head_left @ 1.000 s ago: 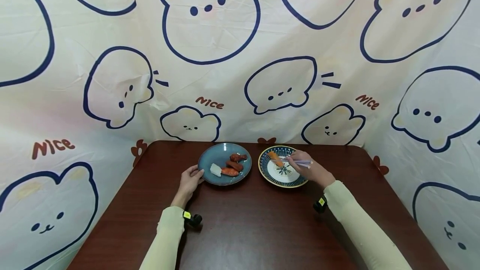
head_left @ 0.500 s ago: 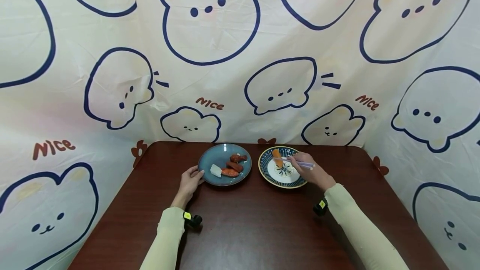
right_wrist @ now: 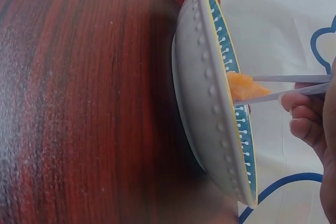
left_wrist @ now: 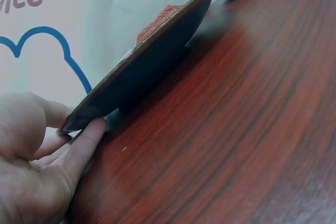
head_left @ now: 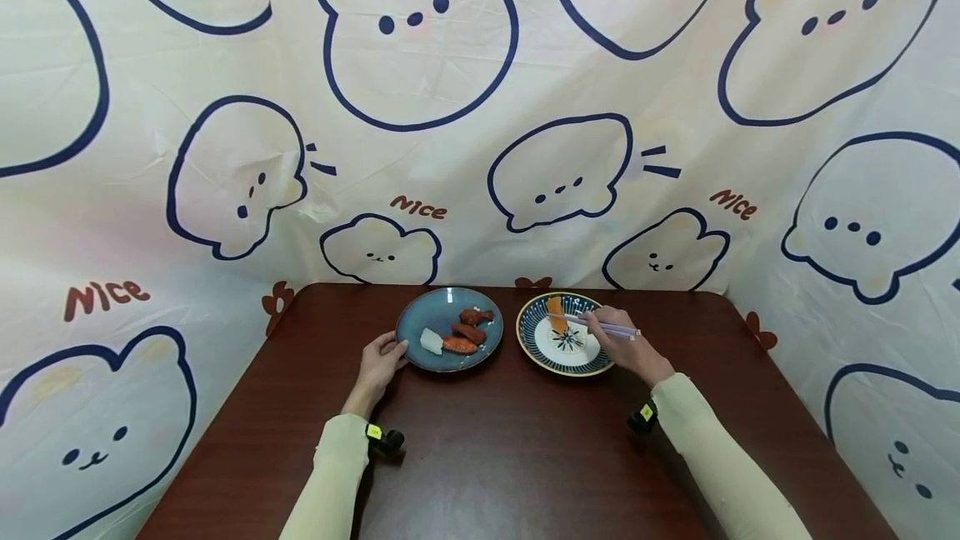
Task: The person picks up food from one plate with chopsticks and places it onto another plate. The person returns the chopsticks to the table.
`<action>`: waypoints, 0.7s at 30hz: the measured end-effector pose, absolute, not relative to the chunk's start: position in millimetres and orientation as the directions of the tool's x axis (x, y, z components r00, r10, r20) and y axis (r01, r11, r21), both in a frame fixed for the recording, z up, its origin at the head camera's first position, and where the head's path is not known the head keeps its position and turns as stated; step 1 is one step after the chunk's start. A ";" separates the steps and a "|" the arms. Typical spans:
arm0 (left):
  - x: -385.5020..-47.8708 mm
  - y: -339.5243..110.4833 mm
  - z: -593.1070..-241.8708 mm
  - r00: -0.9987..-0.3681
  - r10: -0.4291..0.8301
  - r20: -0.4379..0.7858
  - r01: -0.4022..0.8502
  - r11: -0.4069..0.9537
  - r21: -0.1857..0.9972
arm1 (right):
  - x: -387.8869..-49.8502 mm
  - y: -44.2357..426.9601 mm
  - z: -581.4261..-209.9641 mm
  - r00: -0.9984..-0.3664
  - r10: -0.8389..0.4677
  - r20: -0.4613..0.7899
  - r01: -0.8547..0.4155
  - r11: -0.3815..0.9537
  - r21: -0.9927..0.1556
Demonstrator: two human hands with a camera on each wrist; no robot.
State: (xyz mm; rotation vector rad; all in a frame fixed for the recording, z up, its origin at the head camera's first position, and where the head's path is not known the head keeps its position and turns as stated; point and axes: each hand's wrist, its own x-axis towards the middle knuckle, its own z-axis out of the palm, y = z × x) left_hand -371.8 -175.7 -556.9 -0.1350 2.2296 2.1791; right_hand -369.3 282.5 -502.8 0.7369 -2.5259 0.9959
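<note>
My left hand (head_left: pixel 379 365) grips the left rim of a blue-grey plate (head_left: pixel 450 304); in the left wrist view the thumb and fingers pinch its edge. On that plate lie several foods: a white piece (head_left: pixel 431 341), an orange-red piece (head_left: pixel 460 344) and brown meat-like pieces (head_left: pixel 470 332). My right hand (head_left: pixel 626 344) holds a pair of pale chopsticks (head_left: pixel 611 328) over a patterned plate (head_left: pixel 543 351) with a yellow rim. The chopstick tips lie against an orange piece of food (head_left: pixel 557 315) on the plate's far left side. In the right wrist view the sticks stand on either side of this piece (right_wrist: pixel 241 85).
Both plates stand near the far edge of a dark brown wooden table (head_left: pixel 495 457), with a narrow gap between them. A pale cloth (head_left: pixel 465 165) printed with cartoon bears hangs behind and at the sides. Black cameras (head_left: pixel 386 442) are strapped to both wrists.
The orange piece has turned more upright and shifted slightly right on the patterned plate. My right hand and the chopsticks have moved a little to the right. The left hand stays put.
</note>
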 end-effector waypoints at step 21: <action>-369.2 -174.8 -554.7 -0.996 -0.055 -0.073 -0.075 0.033 0.997 | -364.3 287.4 -500.0 -0.859 -0.255 0.443 -0.497 0.621 -0.606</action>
